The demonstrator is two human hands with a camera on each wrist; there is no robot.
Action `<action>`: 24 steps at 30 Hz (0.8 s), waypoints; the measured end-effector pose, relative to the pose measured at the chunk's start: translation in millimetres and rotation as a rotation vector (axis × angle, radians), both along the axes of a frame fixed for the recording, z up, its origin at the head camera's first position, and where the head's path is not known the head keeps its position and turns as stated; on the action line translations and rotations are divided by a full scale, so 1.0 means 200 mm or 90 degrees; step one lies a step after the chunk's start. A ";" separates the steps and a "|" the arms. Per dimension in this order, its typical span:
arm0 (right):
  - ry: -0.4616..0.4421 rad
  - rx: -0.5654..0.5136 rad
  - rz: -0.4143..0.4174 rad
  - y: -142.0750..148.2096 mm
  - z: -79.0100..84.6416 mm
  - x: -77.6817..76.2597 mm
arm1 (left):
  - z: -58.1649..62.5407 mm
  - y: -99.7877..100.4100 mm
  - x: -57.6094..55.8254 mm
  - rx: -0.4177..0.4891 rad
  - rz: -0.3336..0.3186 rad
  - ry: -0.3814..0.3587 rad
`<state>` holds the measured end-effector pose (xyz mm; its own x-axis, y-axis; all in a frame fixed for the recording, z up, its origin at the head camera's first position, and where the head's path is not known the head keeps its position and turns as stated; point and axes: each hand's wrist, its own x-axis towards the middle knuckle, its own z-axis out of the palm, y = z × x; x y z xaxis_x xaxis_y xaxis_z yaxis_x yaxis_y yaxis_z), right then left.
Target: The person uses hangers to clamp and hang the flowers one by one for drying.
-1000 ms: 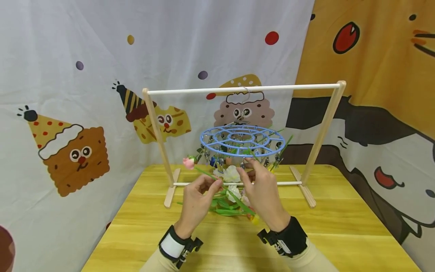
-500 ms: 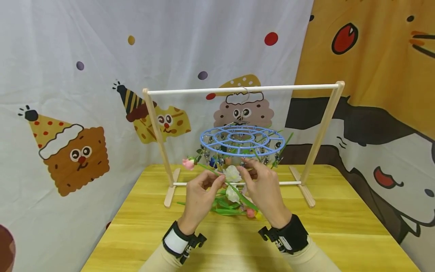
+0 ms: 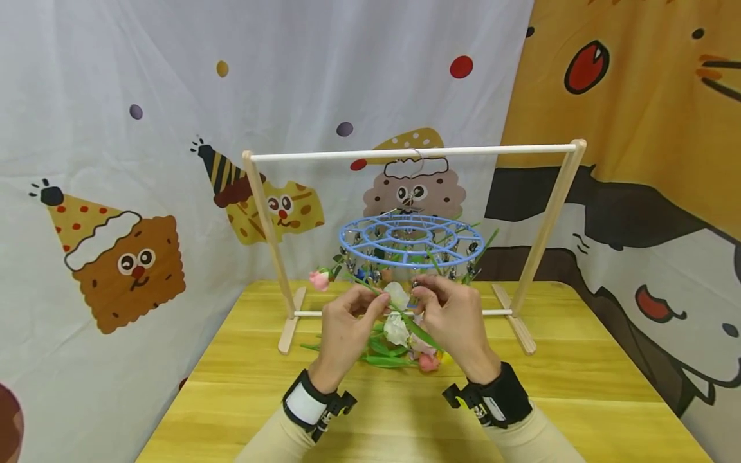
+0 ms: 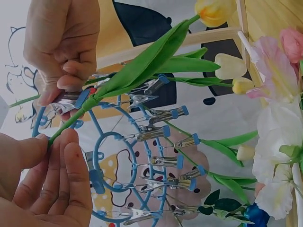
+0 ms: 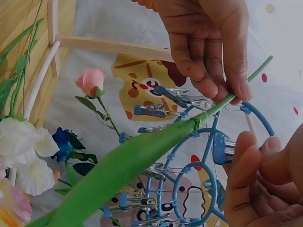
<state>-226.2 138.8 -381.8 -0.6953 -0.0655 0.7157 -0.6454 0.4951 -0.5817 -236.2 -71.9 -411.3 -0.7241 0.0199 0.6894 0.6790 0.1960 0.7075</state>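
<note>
My left hand (image 3: 350, 325) pinches the green stem of a tulip (image 4: 147, 61) between thumb and fingers. Its yellow bloom (image 4: 216, 10) points down and away from the hand. Beside it, my right hand (image 3: 454, 318) pinches a metal clip (image 5: 222, 149) with blue tips, hanging at the front of a round blue drying rack (image 3: 405, 264). The stem's bare end (image 5: 261, 68) sticks out past the left fingertips, close to the clip. Other flowers hang head down from the rack's clips, among them a pink rose (image 5: 91, 81) and a blue rose (image 5: 63, 144).
A wooden stand (image 3: 558, 212) with a white top bar (image 3: 324, 155) carries the rack by its hook. Under the rack, white blooms (image 3: 396, 330), a pink bloom (image 3: 428, 362) and green leaves lie on the wooden table (image 3: 370, 418). Printed cloth (image 3: 173, 116) hangs behind.
My left hand has shifted slightly right with the tulip, its stem now slanting more steeply. My right hand has come down a little from the rack's rim, thumb and fingers closer together.
</note>
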 end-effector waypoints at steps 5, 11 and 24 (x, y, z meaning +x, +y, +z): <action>0.012 -0.027 0.006 0.00 0.00 -0.01 | 0.02 0.02 0.00 0.008 0.004 0.000; 0.009 -0.070 0.018 0.00 0.00 -0.03 | 0.02 0.04 0.00 0.017 0.000 0.001; -0.018 -0.083 0.019 -0.01 0.00 -0.03 | 0.03 0.07 0.00 0.017 -0.009 0.015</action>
